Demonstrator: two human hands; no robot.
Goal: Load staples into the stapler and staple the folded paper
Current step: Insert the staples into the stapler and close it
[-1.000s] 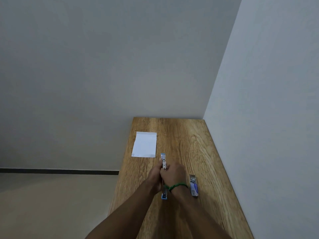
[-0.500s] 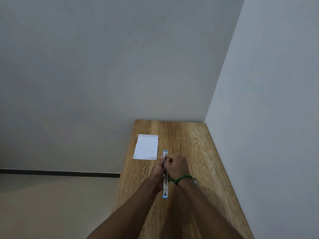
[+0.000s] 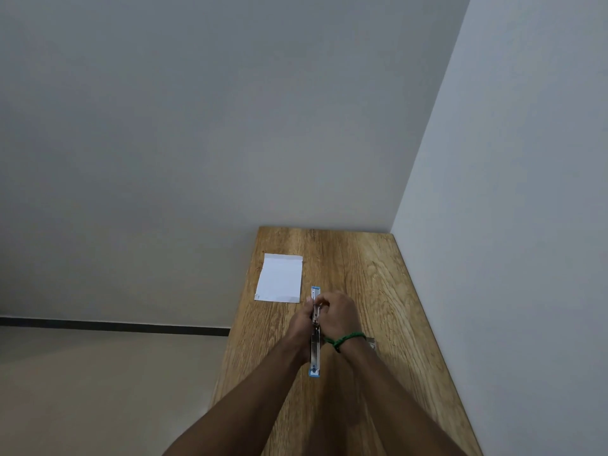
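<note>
A blue and silver stapler (image 3: 315,353) lies opened out flat along the wooden table (image 3: 371,284), its metal staple channel facing up. My left hand (image 3: 301,320) grips its left side near the middle. My right hand (image 3: 339,315), a green band on its wrist, is curled over the channel with fingertips pinching at it; whether it holds staples is hidden. The folded white paper (image 3: 279,278) lies flat beyond the stapler, to the far left. Only a corner of the staple box (image 3: 371,341) shows behind my right wrist.
The table is narrow. A grey wall runs along its right edge and another stands behind its far end. The left edge drops to a beige floor (image 3: 98,390).
My right hand has slid forward along the stapler toward its far end. The staple box, in plain view a second ago, is now mostly hidden by my right wrist.
</note>
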